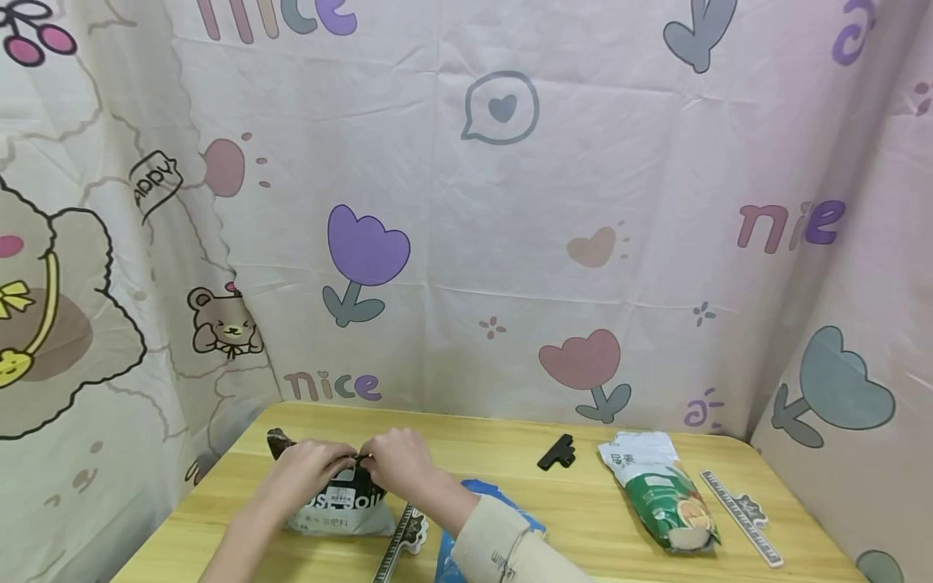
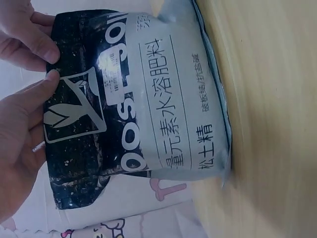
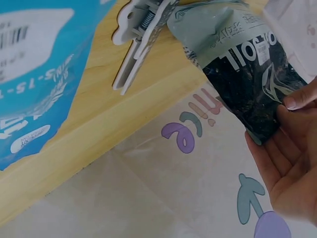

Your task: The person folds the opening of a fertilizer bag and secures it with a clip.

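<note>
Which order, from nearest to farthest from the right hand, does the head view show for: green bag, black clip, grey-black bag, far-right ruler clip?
1. Grey-black bag: gripped by the right hand.
2. Black clip: to the hand's right.
3. Green bag: right of the black clip.
4. Far-right ruler clip: beside the green bag.

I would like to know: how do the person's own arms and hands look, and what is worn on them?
The left hand and right hand are both bare. The right arm wears a pale cream sleeve with a small dark marking; the left forearm is bare as far as it shows.
</note>
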### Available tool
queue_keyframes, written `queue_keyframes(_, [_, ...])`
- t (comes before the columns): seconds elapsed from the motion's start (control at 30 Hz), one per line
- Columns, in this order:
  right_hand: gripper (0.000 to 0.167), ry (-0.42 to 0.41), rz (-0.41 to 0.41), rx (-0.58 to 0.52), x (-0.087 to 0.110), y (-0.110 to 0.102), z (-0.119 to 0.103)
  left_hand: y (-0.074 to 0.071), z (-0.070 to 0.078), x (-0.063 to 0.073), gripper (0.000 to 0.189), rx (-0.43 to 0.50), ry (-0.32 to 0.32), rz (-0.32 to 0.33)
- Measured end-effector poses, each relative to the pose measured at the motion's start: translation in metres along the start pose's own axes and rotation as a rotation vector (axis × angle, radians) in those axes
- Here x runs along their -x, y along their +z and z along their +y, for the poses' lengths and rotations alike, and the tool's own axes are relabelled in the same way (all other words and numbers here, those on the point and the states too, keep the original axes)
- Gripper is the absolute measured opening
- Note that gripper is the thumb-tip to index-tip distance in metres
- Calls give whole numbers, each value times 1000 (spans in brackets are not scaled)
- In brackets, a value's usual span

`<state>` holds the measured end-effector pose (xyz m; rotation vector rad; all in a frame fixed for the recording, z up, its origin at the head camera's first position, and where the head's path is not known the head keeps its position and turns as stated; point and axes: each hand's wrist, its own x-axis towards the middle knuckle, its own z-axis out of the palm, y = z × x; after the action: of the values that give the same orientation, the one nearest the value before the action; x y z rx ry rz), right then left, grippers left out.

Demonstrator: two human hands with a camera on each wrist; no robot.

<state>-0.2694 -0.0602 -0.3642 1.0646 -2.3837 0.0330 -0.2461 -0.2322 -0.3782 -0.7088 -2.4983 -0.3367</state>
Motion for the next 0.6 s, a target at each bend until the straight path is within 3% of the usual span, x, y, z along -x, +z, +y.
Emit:
queue_keyframes(0.23, [5, 8, 45, -10, -2, 7, 2, 2, 3, 2, 6, -47, -62, 39])
queue_keyframes(0.37, [6, 27, 41, -33, -3, 10, 3, 3, 4, 2, 7, -47, -62, 54])
queue_keyframes(0.6, [5, 41, -23, -51, 1, 8, 4, -5, -5, 3, 6, -8, -73, -51])
